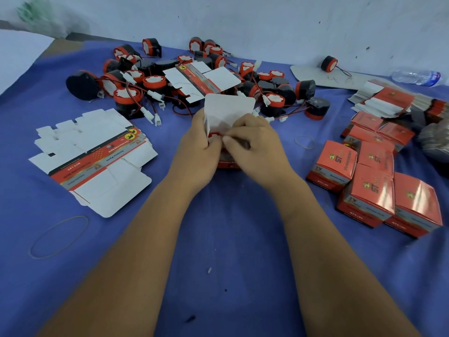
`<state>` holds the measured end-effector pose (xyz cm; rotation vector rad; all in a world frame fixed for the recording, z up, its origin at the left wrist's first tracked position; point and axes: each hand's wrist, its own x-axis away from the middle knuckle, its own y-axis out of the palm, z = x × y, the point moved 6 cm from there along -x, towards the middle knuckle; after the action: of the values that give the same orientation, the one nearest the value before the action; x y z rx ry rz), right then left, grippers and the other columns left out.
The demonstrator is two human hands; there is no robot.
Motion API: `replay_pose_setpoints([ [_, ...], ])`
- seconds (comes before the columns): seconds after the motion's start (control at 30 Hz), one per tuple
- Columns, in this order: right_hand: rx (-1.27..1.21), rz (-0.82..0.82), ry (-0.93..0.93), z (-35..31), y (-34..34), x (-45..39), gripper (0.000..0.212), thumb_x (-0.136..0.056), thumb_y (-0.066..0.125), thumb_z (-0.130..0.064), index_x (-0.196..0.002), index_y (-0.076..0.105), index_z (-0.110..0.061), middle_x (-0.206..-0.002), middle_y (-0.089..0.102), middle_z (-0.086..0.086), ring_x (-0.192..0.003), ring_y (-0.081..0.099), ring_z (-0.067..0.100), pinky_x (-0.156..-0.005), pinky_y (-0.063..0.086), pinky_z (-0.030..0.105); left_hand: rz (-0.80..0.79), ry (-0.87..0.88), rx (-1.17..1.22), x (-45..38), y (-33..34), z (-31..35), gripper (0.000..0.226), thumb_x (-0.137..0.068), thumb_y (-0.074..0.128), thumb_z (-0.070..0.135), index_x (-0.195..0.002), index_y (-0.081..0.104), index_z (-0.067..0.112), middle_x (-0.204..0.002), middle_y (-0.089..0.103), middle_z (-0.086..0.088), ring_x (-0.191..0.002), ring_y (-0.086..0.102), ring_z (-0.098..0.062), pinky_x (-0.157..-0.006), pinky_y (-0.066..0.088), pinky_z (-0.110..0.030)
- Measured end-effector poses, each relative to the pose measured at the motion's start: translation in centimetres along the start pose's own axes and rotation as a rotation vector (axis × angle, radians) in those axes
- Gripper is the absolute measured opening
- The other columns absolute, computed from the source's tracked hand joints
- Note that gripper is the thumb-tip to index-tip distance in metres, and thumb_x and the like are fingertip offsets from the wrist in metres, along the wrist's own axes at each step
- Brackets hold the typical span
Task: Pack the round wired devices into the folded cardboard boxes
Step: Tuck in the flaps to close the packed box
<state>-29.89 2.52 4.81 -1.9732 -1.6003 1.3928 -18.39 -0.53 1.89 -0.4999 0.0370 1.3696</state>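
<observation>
A red cardboard box (228, 164) stands at the table's middle with its white lid flap (228, 107) raised. A round red-rimmed device (214, 135) shows just inside its mouth. My left hand (198, 152) grips the box's left side. My right hand (255, 144) rests on the box's top, fingertips pinched at the opening beside the device. Behind it lies a heap of several round black-and-red wired devices (150, 82) with white plugs. Most of the box is hidden by my hands.
Flat unfolded boxes (94, 156) lie at the left, another (201, 79) on the heap. Closed red boxes (379, 186) are stacked at the right, flat stock (388, 100) behind them. Rubber bands (58, 237) (305, 142), a water bottle (416, 77) and a lone device (329, 63) lie around.
</observation>
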Motion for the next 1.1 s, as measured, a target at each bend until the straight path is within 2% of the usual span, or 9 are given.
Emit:
replay_pose_setpoints([
  [0.17,-0.463,0.115,0.352,3.0,-1.1,0.4,0.013,-0.094,0.059,-0.011,-0.099,0.066,-0.021,-0.088,0.069,-0.006,-0.088,0.064,0.004,-0.084,0.053,0.024,-0.002,-0.244,0.542,-0.6,-0.4,-1.1,0.045,-0.105,0.031,0.029,-0.100,0.076,0.026,-0.094,0.076,0.006,-0.090,0.072,-0.010,-0.077,0.055,-0.026],
  [0.27,-0.487,0.234,0.405,3.3,-0.6,0.6,0.031,-0.087,0.066,-0.002,-0.105,0.048,-0.021,-0.093,0.059,-0.004,-0.078,0.056,-0.002,-0.074,0.050,0.020,-0.027,-0.134,0.274,-0.6,-0.5,-0.9,0.026,-0.101,0.048,0.014,-0.116,0.062,0.031,-0.104,0.072,0.011,-0.097,0.068,-0.008,-0.086,0.055,-0.026],
  [0.33,-0.420,0.309,0.420,3.5,-0.8,0.7,0.039,-0.085,0.068,-0.005,-0.110,0.046,-0.025,-0.108,0.048,-0.002,-0.086,0.050,-0.002,-0.074,0.046,0.015,-0.018,-0.037,0.166,-0.6,-0.3,-0.5,0.037,-0.095,0.055,0.005,-0.119,0.054,0.034,-0.110,0.068,0.013,-0.101,0.065,-0.005,-0.086,0.053,-0.023],
  [0.43,-0.430,0.223,0.393,3.9,-0.8,0.6,0.021,-0.090,0.061,-0.001,-0.101,0.064,-0.019,-0.104,0.054,-0.006,-0.088,0.054,0.001,-0.077,0.047,0.016,0.149,0.065,0.094,-0.6,-1.3,0.1,0.033,-0.088,0.062,-0.001,-0.099,0.062,0.030,-0.097,0.066,0.019,-0.094,0.063,-0.002,-0.081,0.053,-0.022],
  [0.57,-0.527,0.128,0.393,4.4,-0.6,1.0,0.044,-0.086,0.037,0.021,-0.097,0.072,-0.002,-0.104,0.064,0.004,-0.088,0.057,0.009,-0.065,0.044,0.007,0.140,0.028,0.029,-0.2,-2.1,0.1,0.039,-0.085,0.055,-0.009,-0.082,0.069,0.027,-0.095,0.063,0.019,-0.090,0.060,0.005,-0.069,0.051,-0.012],
  [0.67,-0.695,0.112,0.478,4.8,-0.3,1.3,0.040,-0.086,0.042,0.013,-0.087,0.074,-0.011,-0.108,0.070,0.004,-0.094,0.061,0.008,-0.065,0.045,0.008,-0.054,-0.058,0.146,-0.7,-2.5,-0.3,0.034,-0.089,0.045,0.006,-0.095,0.073,0.023,-0.115,0.066,0.009,-0.110,0.059,-0.006,-0.083,0.051,-0.018],
  [0.77,-0.692,0.004,0.465,5.1,-0.2,1.7,0.018,-0.092,0.060,-0.015,-0.093,0.077,-0.022,-0.113,0.070,-0.012,-0.103,0.061,-0.001,-0.077,0.047,0.013,-0.260,-0.040,-0.080,-1.1,-2.6,-0.5,0.027,-0.097,0.050,0.014,-0.117,0.064,0.025,-0.131,0.051,0.013,-0.131,0.045,-0.010,-0.090,0.041,-0.011],
  [0.93,-0.527,-0.206,0.342,5.1,0.0,2.0,0.047,-0.084,0.075,-0.018,-0.128,0.062,-0.023,-0.145,0.047,-0.010,-0.133,0.043,0.004,-0.105,0.044,0.030,-0.160,0.128,-0.333,0.4,-2.5,0.0,0.036,-0.096,0.062,0.025,-0.132,0.061,0.025,-0.142,0.051,0.013,-0.130,0.039,-0.001,-0.105,0.033,-0.019],
  [1.1,-0.432,-0.092,0.331,4.6,-0.3,1.8,0.047,-0.080,0.078,-0.018,-0.126,0.065,-0.020,-0.140,0.053,-0.007,-0.122,0.053,0.004,-0.101,0.047,0.028,-0.157,0.151,-0.351,0.3,-2.3,0.1,0.045,-0.090,0.070,0.024,-0.134,0.060,0.023,-0.144,0.051,0.011,-0.136,0.040,-0.006,-0.113,0.031,-0.027],
])
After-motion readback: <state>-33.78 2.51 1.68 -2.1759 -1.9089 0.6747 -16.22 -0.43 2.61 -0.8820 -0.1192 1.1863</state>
